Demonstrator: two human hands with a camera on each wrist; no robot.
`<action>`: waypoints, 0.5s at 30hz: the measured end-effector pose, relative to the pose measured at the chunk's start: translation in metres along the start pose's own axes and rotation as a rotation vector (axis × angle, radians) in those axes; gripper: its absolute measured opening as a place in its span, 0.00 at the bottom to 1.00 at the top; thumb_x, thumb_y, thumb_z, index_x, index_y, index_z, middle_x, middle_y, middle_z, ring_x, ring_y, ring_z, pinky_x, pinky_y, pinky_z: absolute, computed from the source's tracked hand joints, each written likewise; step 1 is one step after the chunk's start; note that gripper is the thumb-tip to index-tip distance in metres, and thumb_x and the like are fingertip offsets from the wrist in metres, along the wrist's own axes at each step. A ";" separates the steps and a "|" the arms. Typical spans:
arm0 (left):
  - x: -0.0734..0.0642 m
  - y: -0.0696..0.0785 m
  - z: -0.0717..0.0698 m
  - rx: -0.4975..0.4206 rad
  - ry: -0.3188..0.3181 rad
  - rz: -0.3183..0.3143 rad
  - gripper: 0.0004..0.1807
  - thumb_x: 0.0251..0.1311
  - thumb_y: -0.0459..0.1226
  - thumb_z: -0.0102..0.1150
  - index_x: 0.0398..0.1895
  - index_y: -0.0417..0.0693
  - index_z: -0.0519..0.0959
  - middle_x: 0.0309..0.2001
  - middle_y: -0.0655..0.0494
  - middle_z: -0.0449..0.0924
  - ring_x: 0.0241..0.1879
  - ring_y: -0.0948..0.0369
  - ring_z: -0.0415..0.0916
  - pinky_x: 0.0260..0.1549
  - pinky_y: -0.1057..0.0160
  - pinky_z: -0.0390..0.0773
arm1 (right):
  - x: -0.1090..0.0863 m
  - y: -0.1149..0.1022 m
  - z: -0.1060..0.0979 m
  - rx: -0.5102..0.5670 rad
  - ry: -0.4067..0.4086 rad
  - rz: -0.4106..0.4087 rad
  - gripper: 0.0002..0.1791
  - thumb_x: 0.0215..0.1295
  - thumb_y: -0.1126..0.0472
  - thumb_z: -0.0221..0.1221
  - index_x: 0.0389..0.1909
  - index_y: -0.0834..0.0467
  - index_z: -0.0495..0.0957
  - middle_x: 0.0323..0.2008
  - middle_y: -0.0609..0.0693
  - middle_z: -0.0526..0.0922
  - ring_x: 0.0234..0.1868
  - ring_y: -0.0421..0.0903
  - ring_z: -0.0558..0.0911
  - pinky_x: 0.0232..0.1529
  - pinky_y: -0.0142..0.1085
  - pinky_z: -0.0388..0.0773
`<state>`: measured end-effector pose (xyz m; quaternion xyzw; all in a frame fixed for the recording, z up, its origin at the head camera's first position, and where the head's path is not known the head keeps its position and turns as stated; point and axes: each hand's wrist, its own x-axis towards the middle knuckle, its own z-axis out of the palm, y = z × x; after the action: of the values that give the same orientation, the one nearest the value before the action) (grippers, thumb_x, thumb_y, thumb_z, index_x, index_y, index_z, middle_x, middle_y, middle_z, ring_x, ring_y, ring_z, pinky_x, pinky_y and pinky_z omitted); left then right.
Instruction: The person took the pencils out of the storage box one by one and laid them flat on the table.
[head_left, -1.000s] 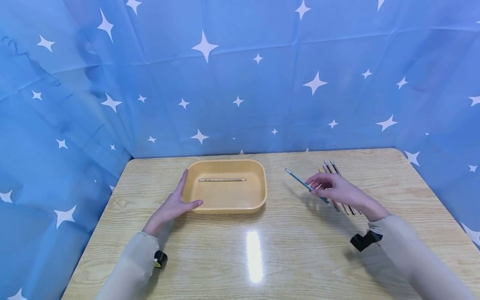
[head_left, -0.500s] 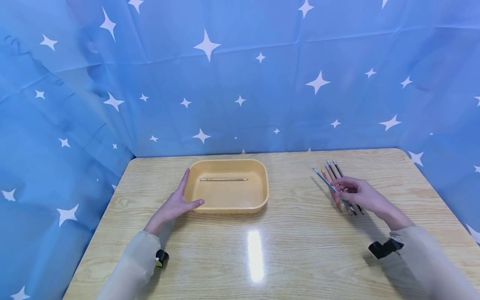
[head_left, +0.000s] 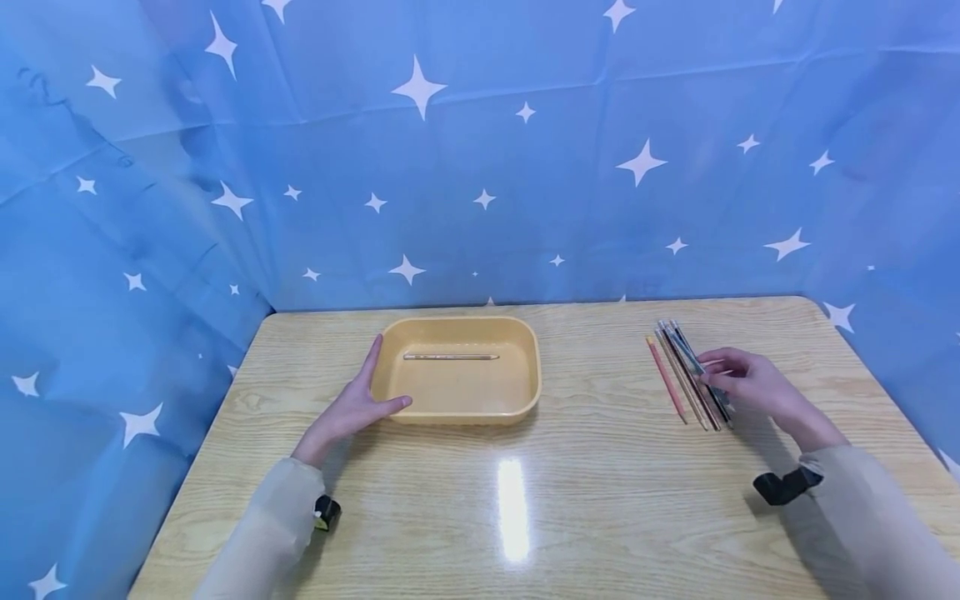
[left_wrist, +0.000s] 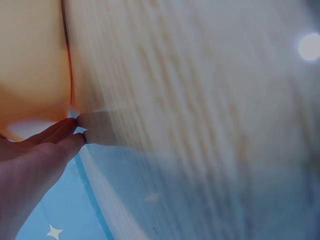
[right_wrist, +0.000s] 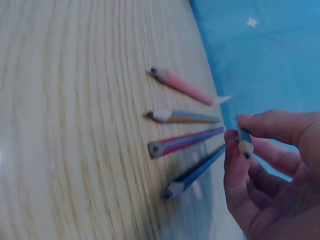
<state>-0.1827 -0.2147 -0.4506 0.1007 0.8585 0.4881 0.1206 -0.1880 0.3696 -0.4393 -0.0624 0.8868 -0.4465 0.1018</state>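
My left hand (head_left: 350, 407) rests against the left end of a yellow plastic tray (head_left: 457, 392), with straight, spread fingers along its side and the thumb over the front rim. One light-coloured pencil (head_left: 450, 357) lies crosswise in the tray. On the right, thumb and fingers of my right hand (head_left: 761, 390) pinch a teal pencil (right_wrist: 244, 142), slanted over a group of pencils on the table. Among those are a pink-red pencil (right_wrist: 185, 88) at the group's left, a gold one (right_wrist: 187, 117), a red-and-purple one (right_wrist: 187, 141) and a dark blue one (right_wrist: 197, 170).
The wooden table (head_left: 420, 500) has a bright light reflection (head_left: 513, 508) on it. A blue curtain (head_left: 450, 167) with white stars hangs behind the table and at both sides. Black wrist cameras (head_left: 787, 485) sit under the sleeves.
My right hand has moved right with the teal pencil, from left of the pencil group to its right side. The pink-red pencil now shows fully. The left hand stays at the tray.
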 end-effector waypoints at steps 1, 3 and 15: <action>0.000 0.000 0.000 -0.001 -0.001 0.000 0.62 0.57 0.48 0.68 0.77 0.59 0.27 0.77 0.51 0.27 0.73 0.44 0.34 0.66 0.39 0.44 | 0.001 0.002 -0.001 0.000 0.007 0.005 0.22 0.72 0.64 0.53 0.59 0.74 0.66 0.44 0.63 0.78 0.35 0.39 0.78 0.28 0.36 0.77; 0.001 0.000 0.000 -0.002 -0.004 -0.001 0.62 0.56 0.48 0.68 0.77 0.59 0.27 0.77 0.51 0.27 0.73 0.43 0.34 0.66 0.39 0.44 | 0.002 0.005 -0.003 0.001 0.019 0.020 0.21 0.72 0.64 0.53 0.59 0.74 0.66 0.42 0.62 0.78 0.33 0.40 0.78 0.25 0.37 0.77; -0.001 0.000 -0.001 0.004 -0.001 0.000 0.62 0.56 0.47 0.68 0.77 0.58 0.27 0.77 0.51 0.26 0.72 0.41 0.35 0.66 0.38 0.45 | 0.013 0.017 -0.009 -0.009 0.056 0.061 0.20 0.73 0.65 0.50 0.59 0.75 0.65 0.36 0.58 0.80 0.26 0.42 0.74 0.23 0.35 0.74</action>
<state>-0.1826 -0.2159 -0.4499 0.1012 0.8595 0.4862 0.1206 -0.2035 0.3843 -0.4498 -0.0231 0.8929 -0.4406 0.0901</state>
